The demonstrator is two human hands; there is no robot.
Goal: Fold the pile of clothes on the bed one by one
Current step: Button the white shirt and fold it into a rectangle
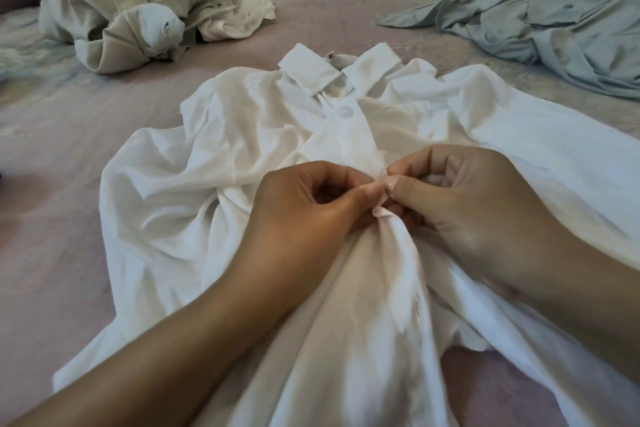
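Nearest the camera, two bare forearms reach in from the bottom edge and meet over the middle of a white shirt (242, 156) spread on the bed (62, 204). The left hand (298, 215) has its fingers curled, thumb and forefinger pinching one edge of the shirt's front opening. The right hand (464, 204) mirrors it, its fingers curled and its thumb tip pressed to the opposite edge, so that the two thumbs almost touch over a small tab of cloth. It looks as if a button is being fastened, though the button itself is hidden between the fingers.

The shirt lies face up with its long axis running straight away from the person: hem bunched toward the camera, the front strip leading up from the fingers to a fastened button (343, 112) and then the collar (311, 74) at the far end. Both hands sit equally close to the strip, one on each side, so the next button up would lie just beyond the fingertips, away from the body.

Farther back on the left rests a crumpled beige pile (131, 14), and on the right a grey-green garment (554, 21) lies loosely spread, both well apart from the shirt. By this judgement, folding of the shirt has not begun.
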